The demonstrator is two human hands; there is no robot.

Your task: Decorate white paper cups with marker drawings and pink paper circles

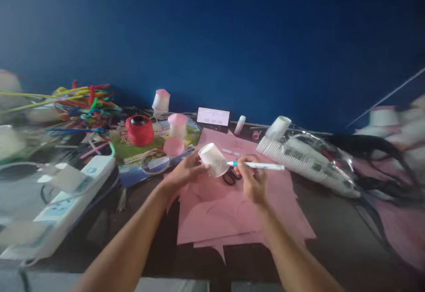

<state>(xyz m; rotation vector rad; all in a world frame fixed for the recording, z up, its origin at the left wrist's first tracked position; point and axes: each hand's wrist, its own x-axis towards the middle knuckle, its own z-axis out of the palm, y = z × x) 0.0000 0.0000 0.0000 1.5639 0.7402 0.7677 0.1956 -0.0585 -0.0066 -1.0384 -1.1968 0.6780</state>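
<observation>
A white paper cup [213,160] is tilted above pink paper sheets [219,214], and my left hand [186,171] holds it from the left side. My right hand [254,179] grips a white marker [265,166], whose tip end meets the right side of the cup. Faint marks, too blurred to read, show on the cup's side. Black-handled scissors [229,177] lie on the pink paper, partly hidden behind the cup and my right hand.
Stacked paper cups in plastic [305,161] lie at the right. Pink-topped cups [178,125], a red roll [139,130], a glue stick [239,125] and a timer display [213,117] stand behind. Pipe cleaners [88,101] and a power strip [76,194] are at the left.
</observation>
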